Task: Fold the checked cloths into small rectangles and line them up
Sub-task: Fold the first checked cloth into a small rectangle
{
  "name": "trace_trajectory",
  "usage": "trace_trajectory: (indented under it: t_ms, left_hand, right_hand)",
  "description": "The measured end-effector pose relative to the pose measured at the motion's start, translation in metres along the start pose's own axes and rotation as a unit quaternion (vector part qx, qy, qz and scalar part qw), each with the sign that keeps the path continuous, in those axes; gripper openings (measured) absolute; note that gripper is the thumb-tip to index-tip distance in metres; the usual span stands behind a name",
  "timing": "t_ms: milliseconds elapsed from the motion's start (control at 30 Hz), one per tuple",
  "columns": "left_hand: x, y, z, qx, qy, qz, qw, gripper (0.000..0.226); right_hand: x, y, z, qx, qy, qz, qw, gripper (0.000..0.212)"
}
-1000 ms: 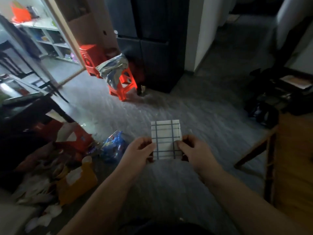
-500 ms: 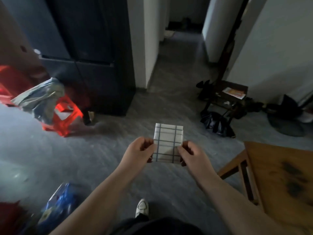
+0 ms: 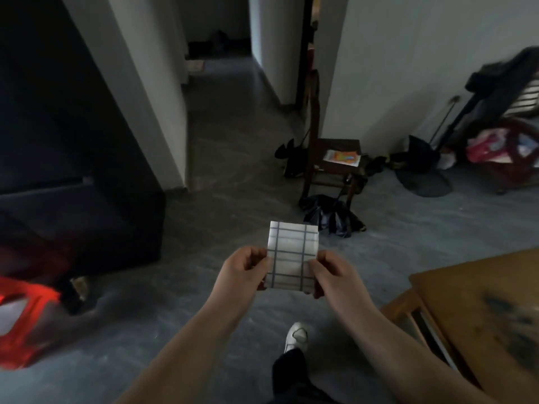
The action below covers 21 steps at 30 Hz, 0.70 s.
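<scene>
Small white folded cloth with dark grid lines (image 3: 293,255), held up over floor w/ left hand (image 3: 243,268) & right hand (image 3: 332,272) pinching its lower side edges, prob. light, soft, floppy, so best gripped at folded edges.

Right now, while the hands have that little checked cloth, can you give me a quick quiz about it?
1. The left hand and the right hand are at the small folded white cloth with dark checks. Which pinches it? A. left only B. right only C. both
2. True or false: that cloth lies on the brown wooden table.
3. What colour is the plastic stool at the left edge?
Key: 1 C. 2 False, it is held up, off the table. 3 Red.
</scene>
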<state>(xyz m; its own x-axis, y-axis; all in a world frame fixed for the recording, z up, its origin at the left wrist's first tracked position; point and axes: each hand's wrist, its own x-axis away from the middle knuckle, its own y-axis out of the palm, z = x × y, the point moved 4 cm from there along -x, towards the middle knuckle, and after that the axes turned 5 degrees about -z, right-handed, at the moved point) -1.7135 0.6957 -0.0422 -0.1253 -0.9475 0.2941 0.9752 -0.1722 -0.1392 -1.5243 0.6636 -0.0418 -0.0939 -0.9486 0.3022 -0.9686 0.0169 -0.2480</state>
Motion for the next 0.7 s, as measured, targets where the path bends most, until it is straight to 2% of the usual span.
trace_trajectory:
  t_ms: [233, 467, 700]
  left_hand:
    - [-0.151, 0.037, 0.056, -0.054, 0.018, -0.053, 0.997, 0.006]
    - [-0.278, 0.071, 0.117, -0.063, 0.025, -0.086, 0.994, 0.010]
    - [-0.391, 0.128, 0.148, -0.057, 0.018, -0.146, 0.987, 0.010]
  right_hand:
    - [-0.127, -0.057, -0.021, -0.049, -0.022, 0.049, 0.997, 0.014]
    - [-0.248, -0.120, -0.060, -0.014, -0.047, 0.060, 0.997, 0.018]
    - [-0.335, -0.178, -0.065, -0.045, -0.001, 0.131, 0.990, 0.013]
